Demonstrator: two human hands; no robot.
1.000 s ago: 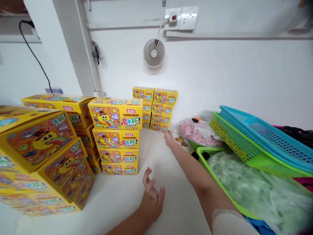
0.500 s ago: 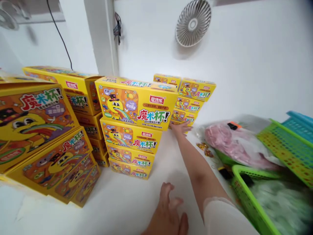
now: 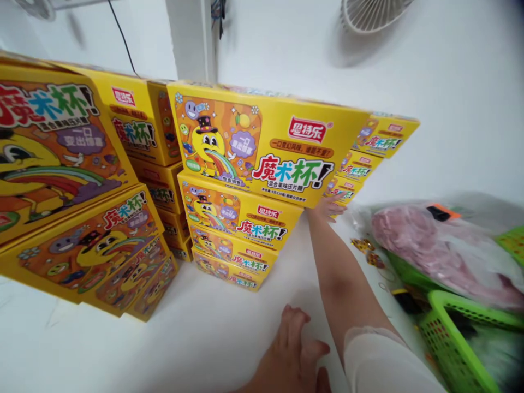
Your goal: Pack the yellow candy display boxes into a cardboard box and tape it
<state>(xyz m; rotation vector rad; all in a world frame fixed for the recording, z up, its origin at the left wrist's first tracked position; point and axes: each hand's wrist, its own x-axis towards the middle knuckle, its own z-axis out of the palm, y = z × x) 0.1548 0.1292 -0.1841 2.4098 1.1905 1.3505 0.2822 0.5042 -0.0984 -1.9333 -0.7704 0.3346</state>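
Observation:
My right hand [image 3: 328, 207] reaches past the front middle stack of yellow candy boxes [image 3: 229, 215], its fingers spread against the low part of a back stack of yellow boxes [image 3: 355, 168]. The front stack's edge hides part of that hand. Low in the view, my left hand [image 3: 289, 349] hovers over the white surface, loosely curled with fingers apart and nothing in it. Each box front carries a cartoon figure in a top hat with a rainbow. The front stack's top box [image 3: 262, 144] juts toward me.
More yellow boxes are stacked at the left [image 3: 77, 218] and behind them [image 3: 159, 180]. On the right lie a clear bag of pink items [image 3: 434, 245], a green basket [image 3: 454, 333] and small gold wrappers [image 3: 368, 251]. A fan [image 3: 372, 13] hangs on the white wall.
The view has moved closer and tipped downward, so the boxes look larger and the fan sits higher. More of my right hand is now hidden behind the front stack.

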